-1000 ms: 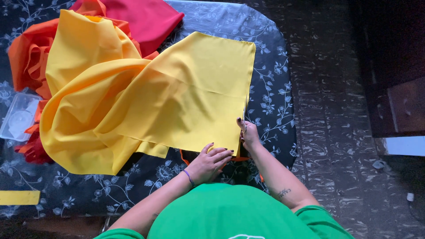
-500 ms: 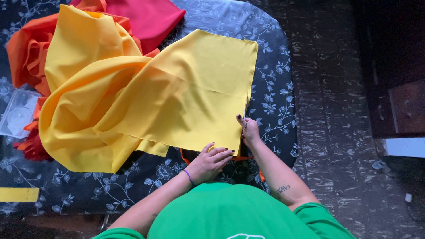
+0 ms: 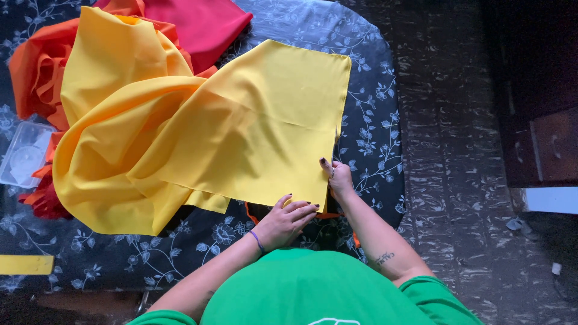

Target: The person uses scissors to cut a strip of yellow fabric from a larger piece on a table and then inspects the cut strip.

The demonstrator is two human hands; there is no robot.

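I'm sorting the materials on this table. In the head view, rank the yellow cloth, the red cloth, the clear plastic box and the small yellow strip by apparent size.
1. yellow cloth, by far the largest.
2. red cloth, partly cut off by the frame and covered, so its full size is unsure.
3. clear plastic box.
4. small yellow strip; close to the box, ranking unsure.

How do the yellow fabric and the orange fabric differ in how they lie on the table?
The yellow fabric is partly spread flat, with a straight right edge; the orange fabric is bunched at the left. The yellow fabric lies on top; the orange fabric is mostly covered. Both are plain cloths on the floral tablecloth.
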